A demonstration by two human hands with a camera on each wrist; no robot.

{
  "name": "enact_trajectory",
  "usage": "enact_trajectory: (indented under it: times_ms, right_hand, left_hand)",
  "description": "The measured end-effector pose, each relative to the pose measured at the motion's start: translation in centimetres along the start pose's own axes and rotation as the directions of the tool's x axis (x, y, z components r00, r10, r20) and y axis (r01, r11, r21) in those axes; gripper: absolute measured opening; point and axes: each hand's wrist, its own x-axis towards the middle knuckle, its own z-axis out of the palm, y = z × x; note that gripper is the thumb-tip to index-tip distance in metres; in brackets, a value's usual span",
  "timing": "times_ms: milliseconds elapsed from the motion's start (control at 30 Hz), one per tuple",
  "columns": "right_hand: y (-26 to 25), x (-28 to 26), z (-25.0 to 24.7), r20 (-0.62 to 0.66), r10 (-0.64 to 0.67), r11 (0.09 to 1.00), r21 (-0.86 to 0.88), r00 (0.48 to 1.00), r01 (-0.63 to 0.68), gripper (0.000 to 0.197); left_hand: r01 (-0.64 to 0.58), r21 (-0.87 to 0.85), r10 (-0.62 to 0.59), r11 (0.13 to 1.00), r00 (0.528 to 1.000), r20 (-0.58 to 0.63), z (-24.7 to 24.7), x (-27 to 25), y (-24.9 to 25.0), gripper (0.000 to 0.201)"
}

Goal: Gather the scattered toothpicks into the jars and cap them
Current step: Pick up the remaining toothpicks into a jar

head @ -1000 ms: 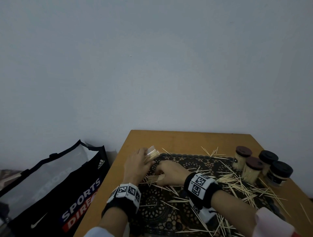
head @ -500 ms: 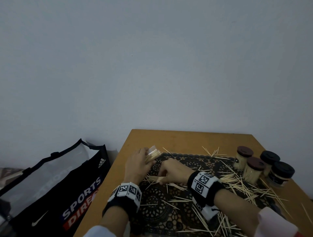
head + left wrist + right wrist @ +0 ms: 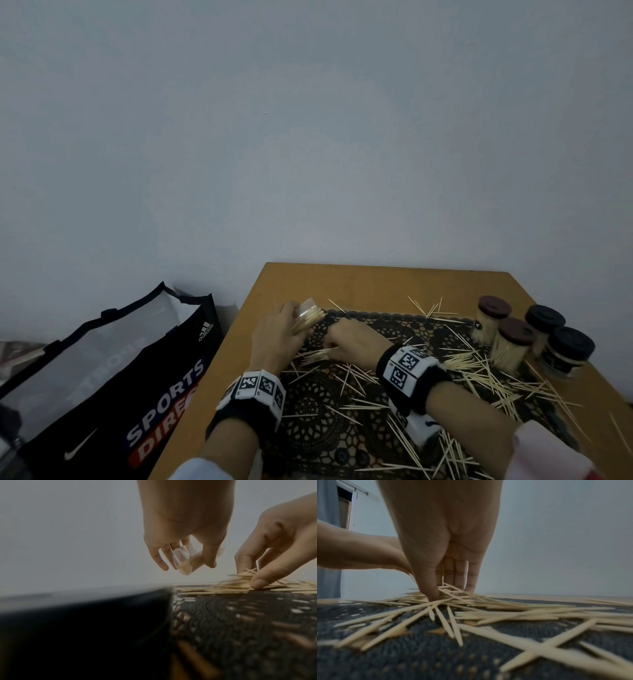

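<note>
- The wooden worktop lies under both hands, and a dark lace mat covers the part beneath them.
- A black shopping bag stands off the worktop, on the outer side of the left hand.
- The left hand curls its fingers and thumb round a clear open jar, held tilted above the mat with its mouth toward the right hand; some toothpicks already sit inside.
- The right hand, just beside the left, has thumb and fingers closed in a pinch on a bundle of toothpicks that is still touching the mat, just below the jar.
- Four capped jars stand well out past the right wrist, two with brown lids and two with black.
- Loose toothpicks lie scattered over the mat, thickest between the right wrist and the capped jars; more lie under and behind both wrists.
</note>
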Motion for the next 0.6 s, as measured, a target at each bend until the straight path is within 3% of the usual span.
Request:
enact_trajectory:
  times_ms: [233, 433, 600]
  right_hand:
    - [0.17, 0.08, 0.14, -0.029, 0.001, 0.997, -0.076, 1.0, -0.003, 0.019]
    - [0.27, -0.26, -0.33, -0.252, 0.081, 0.979, -0.159, 0.964, -0.124, 0.021]
    - [0.47, -0.2, -0.75, -0.398, 0.231, 0.969, 0.007, 0.888, -0.248, 0.022]
  left_hand:
    - [0.013, 0.02, -0.013, 1.0, 1.0, 0.016, 0.07, -0.06, -0.1, 0.05]
    - [0.095, 0.07, -0.092, 0.993, 0.995, -0.046, -0.59, -0.26, 0.08, 0.05]
    - [0.128, 0.095, -0.123, 0.987, 0.991, -0.06, -0.7, -0.33, -0.2, 0.045]
